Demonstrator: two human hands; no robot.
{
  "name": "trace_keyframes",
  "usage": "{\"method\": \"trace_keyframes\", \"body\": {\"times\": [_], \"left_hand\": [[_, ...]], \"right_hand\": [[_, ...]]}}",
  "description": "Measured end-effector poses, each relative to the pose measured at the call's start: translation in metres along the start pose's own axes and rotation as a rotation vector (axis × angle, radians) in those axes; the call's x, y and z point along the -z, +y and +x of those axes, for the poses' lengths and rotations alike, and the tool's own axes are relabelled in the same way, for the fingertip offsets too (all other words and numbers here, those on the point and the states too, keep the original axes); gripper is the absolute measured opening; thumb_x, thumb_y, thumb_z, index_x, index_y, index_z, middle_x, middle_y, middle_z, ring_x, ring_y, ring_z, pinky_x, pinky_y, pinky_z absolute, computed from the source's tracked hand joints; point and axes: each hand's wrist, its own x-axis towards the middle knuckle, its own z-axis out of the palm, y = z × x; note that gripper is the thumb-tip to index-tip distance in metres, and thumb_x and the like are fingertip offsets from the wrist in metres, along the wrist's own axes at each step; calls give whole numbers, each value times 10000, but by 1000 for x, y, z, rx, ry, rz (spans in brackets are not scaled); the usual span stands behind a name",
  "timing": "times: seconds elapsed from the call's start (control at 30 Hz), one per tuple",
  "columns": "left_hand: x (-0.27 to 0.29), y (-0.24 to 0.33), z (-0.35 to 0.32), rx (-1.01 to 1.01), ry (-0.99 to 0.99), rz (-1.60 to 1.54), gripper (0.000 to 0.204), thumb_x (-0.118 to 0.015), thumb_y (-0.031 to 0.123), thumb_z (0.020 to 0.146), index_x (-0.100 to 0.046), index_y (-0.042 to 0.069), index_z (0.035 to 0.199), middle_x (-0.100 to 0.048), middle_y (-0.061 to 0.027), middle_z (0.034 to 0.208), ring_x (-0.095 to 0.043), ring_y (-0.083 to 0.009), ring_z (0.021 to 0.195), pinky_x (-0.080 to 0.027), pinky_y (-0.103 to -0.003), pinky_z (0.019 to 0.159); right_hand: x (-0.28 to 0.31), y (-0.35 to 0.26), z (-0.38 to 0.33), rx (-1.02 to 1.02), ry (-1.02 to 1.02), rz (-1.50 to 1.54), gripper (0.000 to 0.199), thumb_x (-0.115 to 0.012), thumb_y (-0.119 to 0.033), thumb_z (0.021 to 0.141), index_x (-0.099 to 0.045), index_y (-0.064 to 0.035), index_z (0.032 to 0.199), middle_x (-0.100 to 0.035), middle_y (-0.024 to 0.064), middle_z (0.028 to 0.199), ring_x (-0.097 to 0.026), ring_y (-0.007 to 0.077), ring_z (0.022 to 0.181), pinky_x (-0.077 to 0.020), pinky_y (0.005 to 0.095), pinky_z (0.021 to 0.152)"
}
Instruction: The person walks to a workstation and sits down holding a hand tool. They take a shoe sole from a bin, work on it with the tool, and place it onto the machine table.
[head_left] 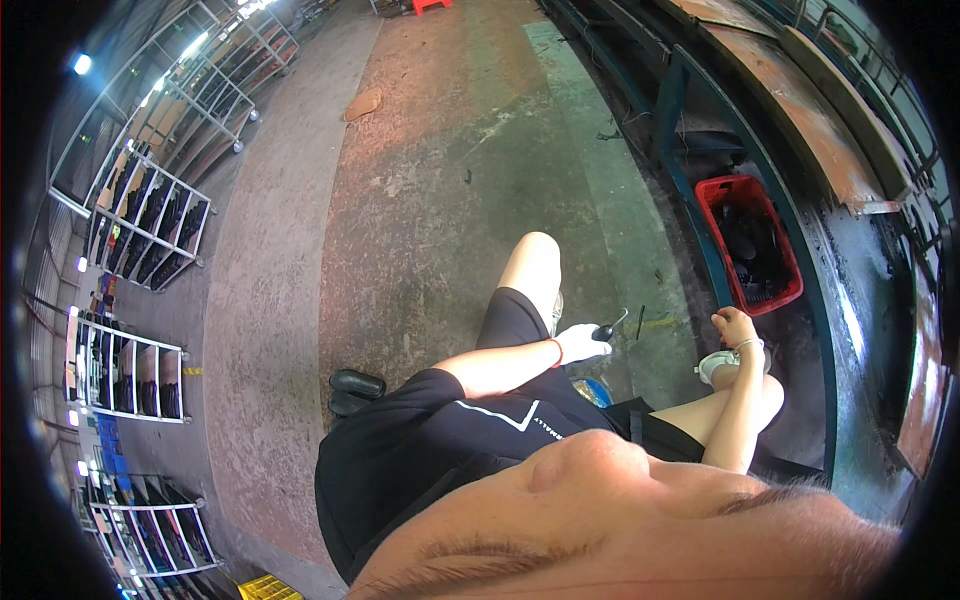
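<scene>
My left hand [584,343] wears a white glove, with a red band at its wrist. Its fingers are closed round the black handle of a hook tool [604,333], whose thin curved metal end points away from me. My right hand [736,327] is bare and wears a light bracelet. Its fingers are curled beside the bench's frame, just below the red basket [775,301]; whether they hold anything is too small to tell. Dark pieces [745,240] lie in the basket. Between my legs sits a blue and yellow object [593,391], partly hidden.
A long bench [835,330] with dark frame bars runs along the right. Wheeled metal racks [150,220] with dark sheets stand on the left. Black footwear [355,388] lies on the floor to my left. A flat brown scrap [363,104] lies farther ahead.
</scene>
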Motion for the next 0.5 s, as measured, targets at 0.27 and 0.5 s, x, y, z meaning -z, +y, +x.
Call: {"method": "trace_keyframes", "body": {"times": [0.27,0.5], "left_hand": [[1,1,0,30,-5,28,332,-708,334,766,-586,60,910,-577,-30,740,-515,-125,694,-430,-294,648],[2,1,-2,-11,11,45,316,-698,335,773,-568,67,879,-563,-23,724,-507,-125,660,-422,-294,604]], "right_hand": [[-3,4,4,9,14,-12,334,-634,-305,804,-668,-41,1006,-671,192,939,-648,321,908,-495,377,828],[-4,3,7,35,1,-34,344,-627,-316,804,-668,-45,1013,-658,202,989,-627,340,966,-481,389,863]]}}
